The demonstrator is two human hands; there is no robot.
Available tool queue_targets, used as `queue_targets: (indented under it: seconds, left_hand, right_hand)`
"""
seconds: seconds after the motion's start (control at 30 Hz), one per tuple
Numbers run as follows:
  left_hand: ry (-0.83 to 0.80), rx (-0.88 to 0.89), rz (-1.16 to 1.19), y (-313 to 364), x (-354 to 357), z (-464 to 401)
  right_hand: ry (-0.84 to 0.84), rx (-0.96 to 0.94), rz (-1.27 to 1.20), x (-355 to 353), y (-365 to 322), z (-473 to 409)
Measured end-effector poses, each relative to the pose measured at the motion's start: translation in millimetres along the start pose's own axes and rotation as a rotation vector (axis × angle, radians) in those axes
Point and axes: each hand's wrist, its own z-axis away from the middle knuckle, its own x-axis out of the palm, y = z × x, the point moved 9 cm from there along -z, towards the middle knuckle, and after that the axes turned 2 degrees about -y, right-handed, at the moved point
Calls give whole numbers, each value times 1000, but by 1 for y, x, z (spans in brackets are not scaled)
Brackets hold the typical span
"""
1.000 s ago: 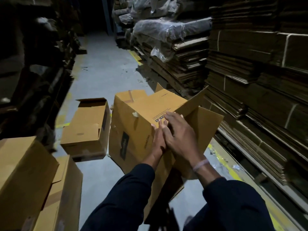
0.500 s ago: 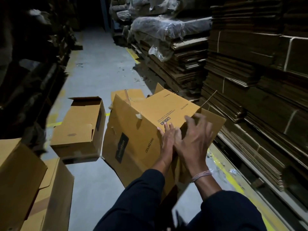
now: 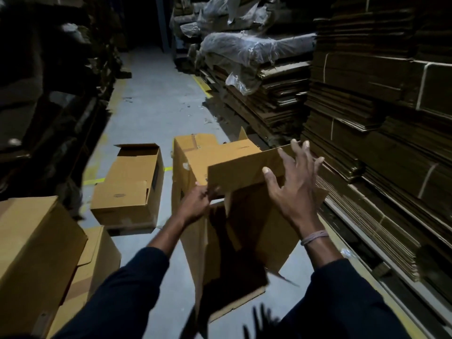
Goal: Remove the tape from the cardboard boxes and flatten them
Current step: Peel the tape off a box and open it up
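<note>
Brown cardboard box now opened out, its near flap swung up.
Left hand pinches the flap's corner; right hand spread wide, seemingly just touching it; box bottom in shadow.

Dim aisle, grey concrete floor, stacked flattened cardboard

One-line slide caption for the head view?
Left hand grips a flap of the held cardboard box; right hand spread open on it.

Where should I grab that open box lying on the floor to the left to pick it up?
Probably by the rim of its open end, coming from above and the far side. The box on the floor lies on its side with flaps spread, so that edge is exposed for fingers to hook inside, while its closed near end offers only flat faces.
</note>
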Motion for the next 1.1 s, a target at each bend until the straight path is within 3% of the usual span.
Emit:
queue_targets:
  seconds: [0.07,0.2,0.27,0.33,0.43,0.5,0.57,0.63,0.7,0.8,0.9,1.1]
  left_hand:
    - [-61,-6,18,-18,-34,17]
    - [-147,-51,60,-63,-75,40]
    - [-156,-70,113,-74,-78,51]
    - [-118,-75,153,-82,-77,56]
    - [-80,-83,181,-80,-64,56]
    - [-41,-98,217,-60,-60,63]
    - [-13,-109,224,-50,-60,65]
    - [-13,-116,202,-49,-64,66]
    - [-16,-113,186,-51,-78,69]
    - [7,-53,212,-34,-111,75]
    - [-30,-35,206,-29,-117,85]
    - [-132,-135,42,-49,-15,108]
  right_hand:
    - [-64,-39,5,-6,-10,-3]
    - [-452,46,136,7,-14,-3]
    - [-538,79,45,19,-14,1]
    - [-535,112,-157,31,-15,3]
    - [-393,268,-432,39,1,3]
    - [-336,406,-393,46,23,9]
    - [-455,514,-180,62,45,28]
    - [-596,526,85,75,61,50]
    - [-576,486,182,77,61,57]
    - [-587,459,132,85,35,61]
    - [-540,569,-86,84,26,75]
    - [-493,801,-322,72,99,118]
